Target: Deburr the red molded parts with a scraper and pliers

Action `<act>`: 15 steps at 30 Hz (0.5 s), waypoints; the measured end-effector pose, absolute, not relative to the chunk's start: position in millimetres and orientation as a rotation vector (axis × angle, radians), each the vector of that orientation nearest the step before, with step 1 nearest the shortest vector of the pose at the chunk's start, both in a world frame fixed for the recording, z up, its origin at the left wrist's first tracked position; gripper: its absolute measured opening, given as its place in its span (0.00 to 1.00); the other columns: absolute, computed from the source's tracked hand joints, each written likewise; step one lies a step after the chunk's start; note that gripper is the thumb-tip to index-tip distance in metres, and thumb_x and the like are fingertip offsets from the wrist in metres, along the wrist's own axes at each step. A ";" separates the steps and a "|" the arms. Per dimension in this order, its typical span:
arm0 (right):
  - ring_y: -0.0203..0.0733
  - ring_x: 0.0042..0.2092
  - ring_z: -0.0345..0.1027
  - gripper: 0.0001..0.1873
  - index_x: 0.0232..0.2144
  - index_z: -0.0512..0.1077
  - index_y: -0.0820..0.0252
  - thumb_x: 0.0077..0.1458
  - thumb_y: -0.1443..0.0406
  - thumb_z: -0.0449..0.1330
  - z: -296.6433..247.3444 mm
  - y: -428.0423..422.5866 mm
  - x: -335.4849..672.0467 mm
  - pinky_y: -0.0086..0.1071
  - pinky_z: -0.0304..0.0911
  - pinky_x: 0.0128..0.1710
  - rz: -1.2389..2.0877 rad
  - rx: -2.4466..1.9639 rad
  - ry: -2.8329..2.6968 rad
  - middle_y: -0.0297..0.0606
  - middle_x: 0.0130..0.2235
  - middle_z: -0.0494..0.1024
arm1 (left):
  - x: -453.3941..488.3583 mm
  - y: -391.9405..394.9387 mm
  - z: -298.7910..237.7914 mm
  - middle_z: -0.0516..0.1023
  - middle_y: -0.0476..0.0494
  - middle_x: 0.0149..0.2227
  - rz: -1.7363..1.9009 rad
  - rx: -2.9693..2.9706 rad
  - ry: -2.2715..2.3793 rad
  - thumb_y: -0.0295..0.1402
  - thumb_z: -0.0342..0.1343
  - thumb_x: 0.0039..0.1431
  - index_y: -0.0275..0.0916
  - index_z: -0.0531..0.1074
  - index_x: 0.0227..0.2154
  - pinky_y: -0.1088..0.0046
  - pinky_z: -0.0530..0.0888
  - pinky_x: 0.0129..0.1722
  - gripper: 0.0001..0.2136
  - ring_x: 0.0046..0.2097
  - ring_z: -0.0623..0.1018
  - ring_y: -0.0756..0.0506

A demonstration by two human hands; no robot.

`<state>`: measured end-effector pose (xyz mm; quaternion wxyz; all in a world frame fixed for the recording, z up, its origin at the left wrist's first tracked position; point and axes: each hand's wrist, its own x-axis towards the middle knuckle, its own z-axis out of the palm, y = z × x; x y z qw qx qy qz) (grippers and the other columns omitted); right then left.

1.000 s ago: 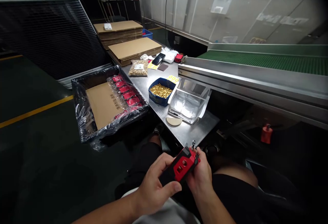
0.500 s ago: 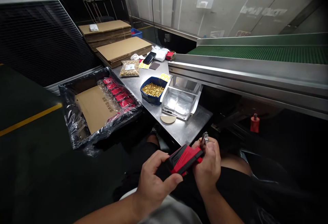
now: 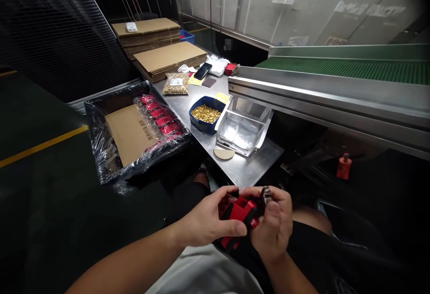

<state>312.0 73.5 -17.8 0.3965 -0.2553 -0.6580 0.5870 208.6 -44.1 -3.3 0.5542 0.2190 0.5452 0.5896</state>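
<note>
Over my lap I hold a red and black plastic device (image 3: 238, 212) with both hands. My left hand (image 3: 208, 218) is wrapped round its left end, thumb pressed along the underside. My right hand (image 3: 273, 225) closes on its right end, and a small metal clip (image 3: 266, 193) sticks up between the fingertips. Most of the device is hidden by my fingers.
A steel table (image 3: 247, 173) carries a blue tray of small brass parts (image 3: 206, 114), a clear plastic bin (image 3: 242, 132), a bag of brass parts (image 3: 176, 84) and flat cardboard stacks (image 3: 169, 58). A plastic-lined crate (image 3: 134, 128) with more red devices stands left. A green conveyor (image 3: 346, 71) runs right.
The device has turned in my hands and dropped lower toward my lap. My left hand has slid further round it, and the right hand stays at the clip end.
</note>
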 end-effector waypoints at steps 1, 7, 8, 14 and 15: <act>0.42 0.38 0.74 0.13 0.42 0.66 0.57 0.65 0.57 0.47 -16.0 71.8 311.7 0.37 0.68 0.38 1.443 -0.656 -1.616 0.40 0.38 0.79 | 209.5 -44.7 -3.6 0.72 0.35 0.54 1.441 0.520 1.308 0.43 0.74 0.41 0.37 0.60 0.60 0.56 0.67 0.58 0.45 0.55 0.72 0.36; 0.50 0.49 0.74 0.12 0.44 0.62 0.56 0.65 0.57 0.48 -14.5 70.4 309.1 0.54 0.66 0.51 1.506 -0.643 -1.500 0.44 0.45 0.79 | 215.8 -53.2 -8.4 0.66 0.35 0.59 1.578 0.572 1.552 0.36 0.78 0.32 0.43 0.57 0.64 0.51 0.63 0.62 0.53 0.58 0.69 0.34; 0.50 0.50 0.73 0.13 0.44 0.63 0.57 0.65 0.56 0.48 -14.3 70.2 308.8 0.55 0.64 0.53 1.467 -0.633 -1.533 0.45 0.45 0.79 | 215.3 -53.9 -9.0 0.66 0.36 0.59 1.586 0.595 1.571 0.35 0.78 0.32 0.43 0.58 0.63 0.51 0.63 0.63 0.53 0.58 0.69 0.34; 0.54 0.46 0.77 0.13 0.41 0.68 0.50 0.63 0.51 0.52 5.0 53.1 324.9 0.61 0.61 0.57 1.456 -0.412 -1.644 0.41 0.41 0.82 | 205.6 -56.2 -11.0 0.69 0.38 0.56 1.589 0.730 1.778 0.37 0.78 0.32 0.45 0.57 0.63 0.56 0.67 0.59 0.53 0.55 0.71 0.36; 0.54 0.43 0.78 0.12 0.40 0.68 0.48 0.61 0.51 0.54 10.3 47.9 331.9 0.59 0.68 0.50 1.502 -0.441 -1.628 0.40 0.42 0.82 | 204.0 -57.1 -11.2 0.69 0.39 0.55 1.574 0.767 1.831 0.38 0.78 0.33 0.46 0.57 0.63 0.56 0.68 0.58 0.52 0.54 0.72 0.37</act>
